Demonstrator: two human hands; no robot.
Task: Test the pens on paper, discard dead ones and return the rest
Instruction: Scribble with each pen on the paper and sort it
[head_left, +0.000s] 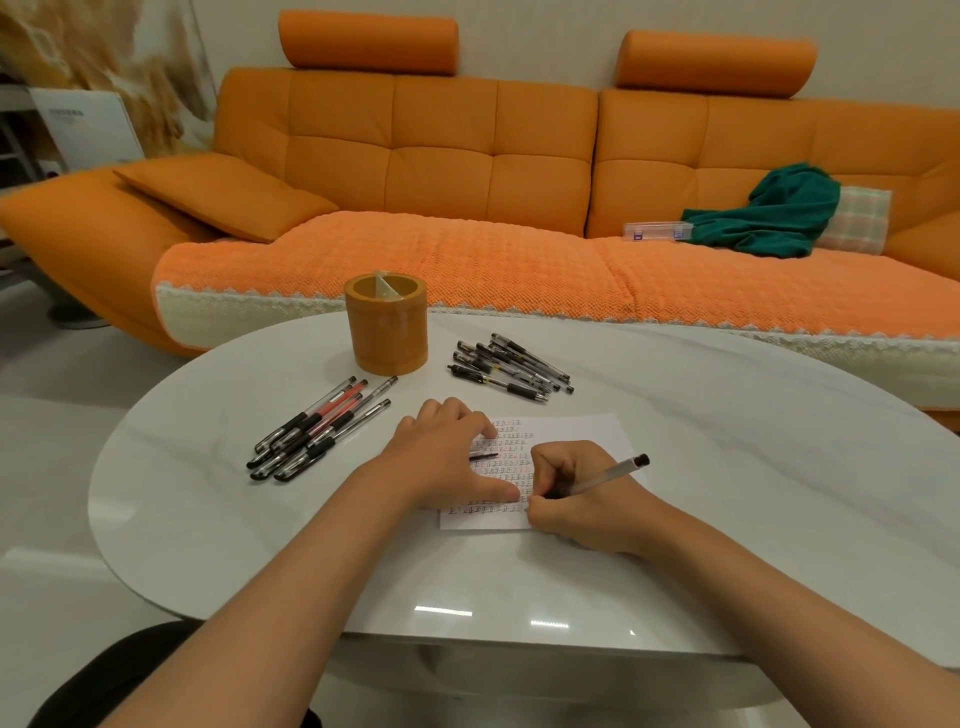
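Note:
A white paper (587, 434) covered in small written marks lies on the round white table (753, 467). My right hand (576, 499) grips a clear-barrelled pen (608, 475) with its tip down on the paper's lower part. My left hand (447, 457) rests on the paper's left side, and a small black pen cap (483, 456) shows beneath its fingers. Several black and red pens (317, 431) lie in a pile to the left. Another pile of black pens (511, 369) lies behind the paper. An orange cylindrical pen holder (387, 325) stands at the back.
An orange sofa (441, 171) runs behind the table, with a green cloth (769, 215), a checked cushion (857, 218) and a clear plastic box (657, 231) on its right seat. The table's front edge is close to my body.

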